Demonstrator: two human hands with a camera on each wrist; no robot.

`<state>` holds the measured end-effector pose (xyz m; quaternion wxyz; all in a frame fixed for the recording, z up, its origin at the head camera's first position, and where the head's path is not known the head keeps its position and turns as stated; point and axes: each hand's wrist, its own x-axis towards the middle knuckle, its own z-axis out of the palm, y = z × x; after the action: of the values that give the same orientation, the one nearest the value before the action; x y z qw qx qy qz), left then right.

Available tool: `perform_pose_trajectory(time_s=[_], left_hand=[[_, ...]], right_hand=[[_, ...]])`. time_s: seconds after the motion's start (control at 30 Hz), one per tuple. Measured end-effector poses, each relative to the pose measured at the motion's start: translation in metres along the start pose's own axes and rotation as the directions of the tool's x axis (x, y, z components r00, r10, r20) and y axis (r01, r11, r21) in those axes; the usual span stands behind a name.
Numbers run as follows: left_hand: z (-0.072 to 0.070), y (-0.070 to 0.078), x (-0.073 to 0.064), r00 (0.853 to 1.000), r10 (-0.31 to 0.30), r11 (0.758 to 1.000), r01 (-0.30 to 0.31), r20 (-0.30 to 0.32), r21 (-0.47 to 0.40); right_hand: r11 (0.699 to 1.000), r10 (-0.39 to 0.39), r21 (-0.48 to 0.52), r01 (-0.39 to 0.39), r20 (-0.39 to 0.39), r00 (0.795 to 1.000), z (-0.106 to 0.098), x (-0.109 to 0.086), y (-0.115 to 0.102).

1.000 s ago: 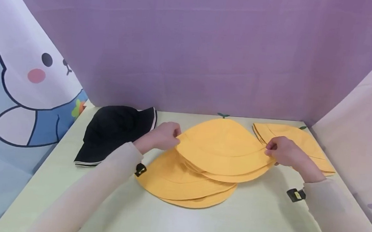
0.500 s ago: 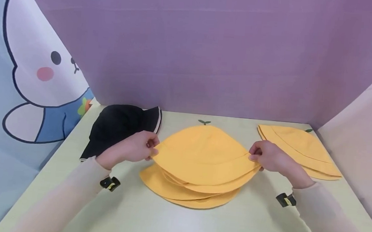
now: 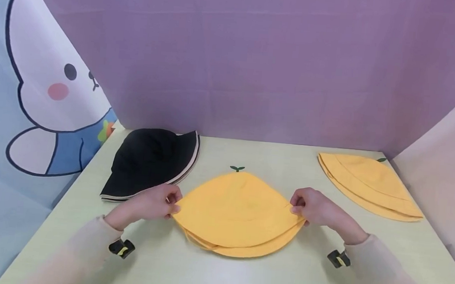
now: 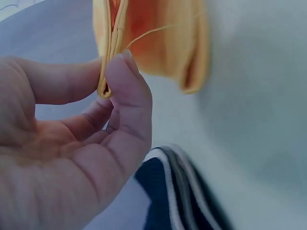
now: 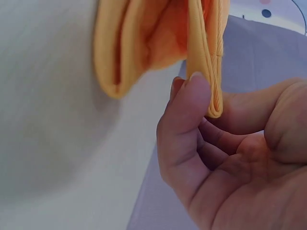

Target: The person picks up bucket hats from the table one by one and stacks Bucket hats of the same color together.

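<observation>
A yellow bucket hat, folded flat with a small green sprout at its crown, is stretched between my two hands. My left hand pinches the left end of its brim between thumb and fingers, and my right hand pinches the right end. Both wrist views show the doubled brim edge caught at the fingertips. Beneath it lies a second folded yellow hat, mostly covered in the head view; its folded brim shows beside the held one in the wrist views.
A dark bucket hat with light brim trim lies just beyond my left hand. Another folded yellow hat rests at the back right of the pale table. A purple cloth hangs behind the table.
Both hands have brought the held yellow hat left and toward me, lowering it over the second yellow hat, which it now mostly covers. The dark hat and right-hand yellow hat stay put.
</observation>
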<state>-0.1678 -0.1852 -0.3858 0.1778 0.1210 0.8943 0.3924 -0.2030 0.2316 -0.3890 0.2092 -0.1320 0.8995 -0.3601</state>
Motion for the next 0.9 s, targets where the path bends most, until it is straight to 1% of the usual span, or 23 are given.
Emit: perform_pose_trajectory(time_s=[0.03,0.1,0.2,0.27,0.37,0.43,0.47,0.53,0.6,0.63,0.67,0.7,0.73,0.8,0.87,0.9], left_hand=[[0.003,-0.003,0.001,1.000,0.000,1.000,0.000,-0.008,0.006],[0.009,-0.007,0.003,1.000,0.002,0.999,-0.001,-0.027,0.051],[0.018,-0.011,0.009,0.998,-0.019,0.986,0.028,-0.058,0.165],[0.022,-0.010,0.013,0.996,-0.059,0.970,0.074,-0.073,0.233],[0.024,-0.002,0.016,0.987,-0.137,0.943,0.155,-0.081,0.294],[0.024,0.003,0.017,0.982,-0.169,0.927,0.186,-0.080,0.325],[0.024,0.005,0.017,0.983,-0.164,0.920,0.183,-0.085,0.346],[0.025,0.008,0.016,0.989,-0.107,0.901,0.140,-0.102,0.410],[0.029,0.011,0.014,0.992,-0.005,0.872,0.064,-0.123,0.485],[0.032,0.013,0.013,0.990,0.058,0.852,0.020,-0.132,0.523],[0.036,0.014,0.013,0.983,0.122,0.825,-0.025,-0.136,0.564],[0.040,0.016,0.012,0.975,0.181,0.794,-0.067,-0.130,0.605],[0.044,0.019,0.011,0.967,0.228,0.768,-0.105,-0.116,0.631],[0.052,0.024,0.011,0.957,0.283,0.723,-0.166,-0.069,0.671],[0.060,0.028,0.012,0.957,0.289,0.697,-0.198,-0.016,0.689],[0.063,0.030,0.012,0.960,0.281,0.689,-0.206,0.006,0.695]], right_hand=[[1.000,0.007,-0.006,-0.007,-0.001,1.000,0.002,0.001,0.001],[0.999,0.016,-0.027,-0.016,-0.007,1.000,0.005,0.003,0.002],[0.998,0.024,-0.063,-0.025,-0.010,1.000,0.011,0.006,0.005],[0.996,0.039,-0.084,-0.040,-0.011,0.999,0.014,0.008,0.007],[0.990,0.055,-0.127,-0.056,-0.014,0.998,0.016,0.011,0.008],[0.983,0.057,-0.175,-0.061,-0.024,0.998,0.016,0.011,0.006],[0.978,0.057,-0.201,-0.062,-0.031,0.998,0.017,0.010,0.005],[0.966,0.040,-0.252,-0.051,-0.050,0.998,0.018,0.008,0.002],[0.952,0.020,-0.303,-0.045,-0.083,0.996,0.021,0.004,-0.003],[0.945,0.008,-0.324,-0.040,-0.102,0.995,0.023,0.002,-0.007],[0.936,-0.010,-0.350,-0.031,-0.117,0.993,0.026,-0.001,-0.010],[0.926,-0.031,-0.376,-0.019,-0.127,0.991,0.030,-0.004,-0.014],[0.915,-0.051,-0.402,-0.007,-0.134,0.990,0.034,-0.007,-0.017],[0.892,-0.091,-0.452,0.025,-0.125,0.988,0.043,-0.012,-0.024],[0.874,-0.120,-0.482,0.059,-0.096,0.988,0.050,-0.015,-0.029],[0.867,-0.126,-0.493,0.068,-0.085,0.988,0.053,-0.016,-0.031]])
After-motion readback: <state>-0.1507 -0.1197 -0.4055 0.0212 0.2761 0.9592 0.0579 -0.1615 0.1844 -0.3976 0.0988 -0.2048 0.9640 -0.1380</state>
